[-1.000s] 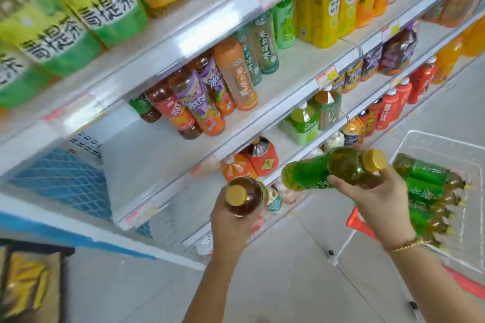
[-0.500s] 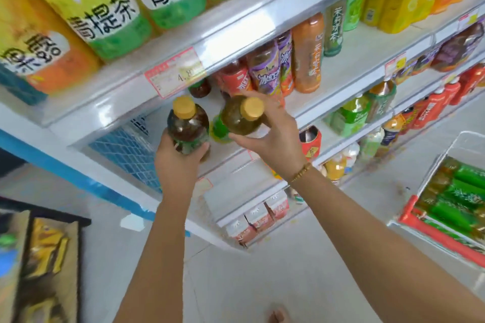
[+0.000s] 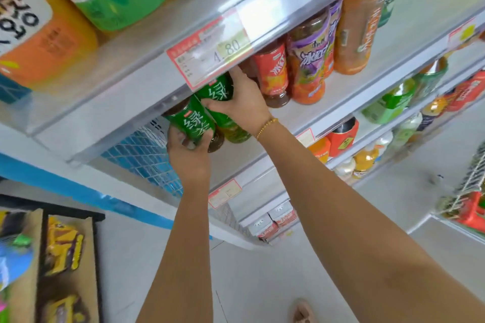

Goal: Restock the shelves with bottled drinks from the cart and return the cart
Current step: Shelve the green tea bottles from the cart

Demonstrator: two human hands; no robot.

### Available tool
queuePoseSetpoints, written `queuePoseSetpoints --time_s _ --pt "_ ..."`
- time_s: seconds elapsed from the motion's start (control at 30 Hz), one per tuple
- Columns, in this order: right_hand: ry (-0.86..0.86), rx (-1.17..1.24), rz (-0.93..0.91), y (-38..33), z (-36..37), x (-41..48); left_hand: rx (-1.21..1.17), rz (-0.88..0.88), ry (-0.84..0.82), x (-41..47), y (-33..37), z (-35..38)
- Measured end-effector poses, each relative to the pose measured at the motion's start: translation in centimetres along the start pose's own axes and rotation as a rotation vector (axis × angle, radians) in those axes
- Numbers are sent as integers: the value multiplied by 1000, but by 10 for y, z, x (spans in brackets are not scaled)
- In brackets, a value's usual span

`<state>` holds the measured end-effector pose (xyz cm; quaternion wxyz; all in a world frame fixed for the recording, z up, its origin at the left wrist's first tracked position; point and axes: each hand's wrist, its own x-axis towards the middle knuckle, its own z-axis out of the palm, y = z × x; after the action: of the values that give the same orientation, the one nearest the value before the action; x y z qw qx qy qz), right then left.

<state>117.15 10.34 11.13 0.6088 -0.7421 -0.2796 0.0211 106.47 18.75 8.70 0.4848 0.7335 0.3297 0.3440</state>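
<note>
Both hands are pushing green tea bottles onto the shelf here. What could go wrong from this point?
1. The right hand slides its green bottle close beside the red-labelled bottle; a nudge might topple that row.
2. The left hand holds the other green bottle tilted near the shelf's front edge; released early, it could roll off.
3. The price tag hides the bottle tops, so placement is partly blind.

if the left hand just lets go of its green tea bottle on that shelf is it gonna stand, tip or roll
The green tea bottle in the left hand looks full, so probably heavy for its size. It is tilted, not upright, so released now it would likely tip. Its round body would then probably roll toward the shelf edge.
</note>
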Motion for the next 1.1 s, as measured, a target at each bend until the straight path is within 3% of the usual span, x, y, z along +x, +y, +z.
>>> queuePoseSetpoints --time_s 0.2,0.33,0.43,0.53,0.67,0.9,1.1 --pt "-41 -125 185 26 16 -25 -35 -17 81 15 -13 6" --pt "-160 -216 446 24 5 -11 -47 -18 89 22 -15 8" --pt "-357 -426 443 14 -2 2 -22 -12 81 25 -16 7" --pt "-415 -527 432 6 -6 13 -29 -33 74 27 -17 4" --pt "-325 -441 452 18 -3 13 -59 -41 63 32 -22 2" --pt "-114 -223 117 28 27 42 -146 -72 75 58 -34 9" --pt "-45 192 170 52 44 58 -201 -68 103 88 -43 23"
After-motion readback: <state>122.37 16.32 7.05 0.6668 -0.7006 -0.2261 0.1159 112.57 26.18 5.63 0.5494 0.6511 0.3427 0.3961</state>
